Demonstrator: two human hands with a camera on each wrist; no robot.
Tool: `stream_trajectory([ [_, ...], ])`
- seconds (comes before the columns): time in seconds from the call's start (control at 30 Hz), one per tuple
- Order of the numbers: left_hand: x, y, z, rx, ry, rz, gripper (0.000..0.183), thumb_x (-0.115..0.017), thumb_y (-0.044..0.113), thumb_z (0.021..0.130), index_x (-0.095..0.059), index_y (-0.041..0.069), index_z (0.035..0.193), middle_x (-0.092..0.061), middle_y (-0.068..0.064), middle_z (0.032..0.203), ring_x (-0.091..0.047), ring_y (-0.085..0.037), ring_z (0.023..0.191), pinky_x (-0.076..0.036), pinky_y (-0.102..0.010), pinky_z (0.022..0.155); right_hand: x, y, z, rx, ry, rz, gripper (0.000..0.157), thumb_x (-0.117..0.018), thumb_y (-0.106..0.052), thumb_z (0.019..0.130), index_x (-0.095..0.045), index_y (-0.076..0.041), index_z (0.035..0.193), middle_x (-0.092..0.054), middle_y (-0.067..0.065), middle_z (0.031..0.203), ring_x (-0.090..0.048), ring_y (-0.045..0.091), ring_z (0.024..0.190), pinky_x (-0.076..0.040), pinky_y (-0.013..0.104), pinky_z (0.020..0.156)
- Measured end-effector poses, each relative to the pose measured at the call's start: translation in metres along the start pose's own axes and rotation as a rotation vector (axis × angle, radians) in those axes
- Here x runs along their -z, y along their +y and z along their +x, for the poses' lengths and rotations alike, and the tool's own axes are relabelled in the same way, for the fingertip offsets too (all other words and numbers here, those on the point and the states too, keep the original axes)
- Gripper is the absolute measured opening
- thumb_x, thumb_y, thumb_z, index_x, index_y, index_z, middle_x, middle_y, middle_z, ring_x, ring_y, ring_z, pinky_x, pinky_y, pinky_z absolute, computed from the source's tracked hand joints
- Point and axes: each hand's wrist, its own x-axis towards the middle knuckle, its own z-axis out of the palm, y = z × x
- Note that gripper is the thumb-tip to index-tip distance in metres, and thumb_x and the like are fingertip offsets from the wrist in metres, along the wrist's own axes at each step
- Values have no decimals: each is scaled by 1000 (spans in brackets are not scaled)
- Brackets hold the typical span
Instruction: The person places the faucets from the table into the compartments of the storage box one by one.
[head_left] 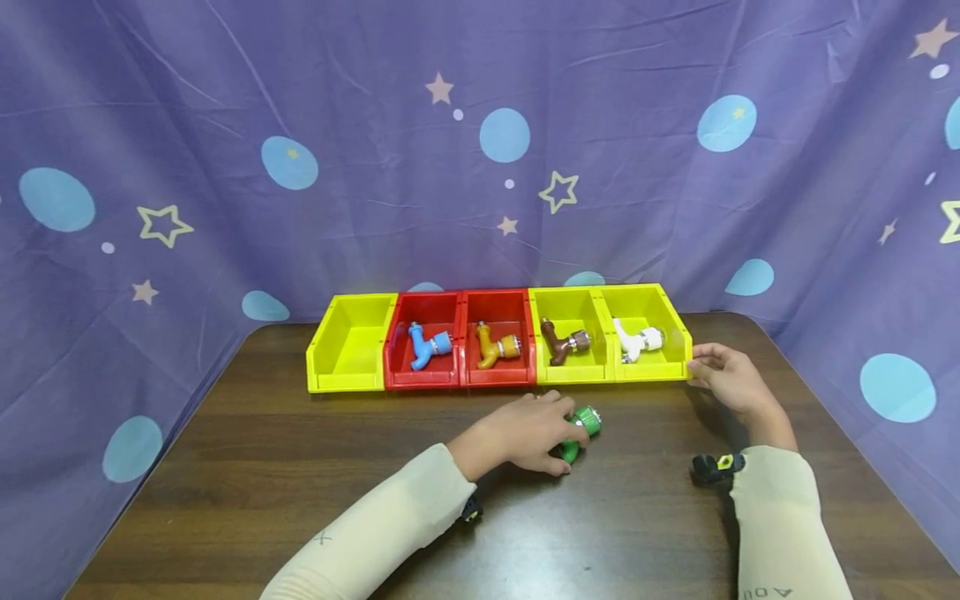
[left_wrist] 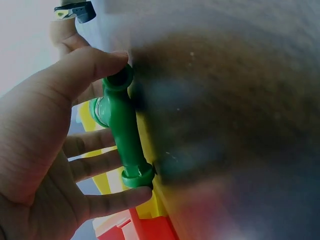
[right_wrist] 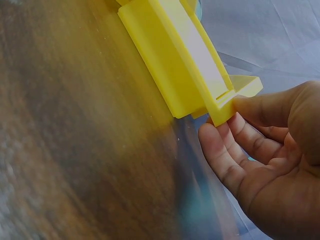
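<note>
On the table, my left hand (head_left: 534,432) holds a green tap (head_left: 572,446), in front of the bins. In the left wrist view the thumb lies at one end of the green tap (left_wrist: 127,132) and the little finger at the other. My right hand (head_left: 735,385) pinches the front corner of the rightmost yellow bin (head_left: 651,372). The right wrist view has the thumb and fingers on either side of that yellow bin's corner (right_wrist: 225,107). Inside this bin is a white tap (head_left: 639,342); a brown tap (head_left: 564,342) lies in the yellow bin beside it.
Two red bins (head_left: 422,378) in the middle of the row hold a blue tap (head_left: 429,344) and an orange-yellow tap (head_left: 497,345). A yellow bin (head_left: 347,382) without a tap ends the row at left. Behind the wooden table (head_left: 300,467) hangs a purple curtain (head_left: 375,167).
</note>
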Motion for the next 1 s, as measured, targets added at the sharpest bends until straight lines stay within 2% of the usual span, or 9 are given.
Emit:
stream_trajectory([
  [0.23, 8, 4, -1, 19, -22, 0, 43, -71, 53, 92, -64, 37, 131, -55, 1, 130, -48, -15, 114, -50, -33, 85, 1, 1, 1, 7, 6, 5, 34, -53, -4, 105, -48, 18, 130, -59, 27, 115, -62, 4, 86, -60, 26, 82],
  [0.43, 21, 5, -9, 24, -10, 7, 42, -71, 51, 92, -64, 37, 130, -55, 1, 130, -49, -16, 113, -50, -34, 85, 0, 1, 1, 1, -1, 5, 34, -53, -5, 105, -48, 18, 130, -59, 28, 117, -62, 4, 88, -60, 25, 82],
  [0.67, 28, -6, -19, 48, 2, -21, 41, -70, 49, 93, -64, 34, 131, -55, -1, 128, -49, -16, 111, -52, -35, 85, 1, 1, 0, 2, 0, 1, 34, -52, -5, 105, -48, 18, 130, -59, 26, 116, -62, 3, 87, -60, 25, 82],
  [1.0, 31, -22, -39, 85, 35, 6, 40, -72, 49, 91, -65, 35, 128, -55, -1, 124, -48, -17, 111, -52, -44, 91, -1, 0, -1, -10, -1, -3, 35, -52, -6, 106, -47, 18, 132, -57, 26, 116, -62, 6, 88, -60, 27, 83],
])
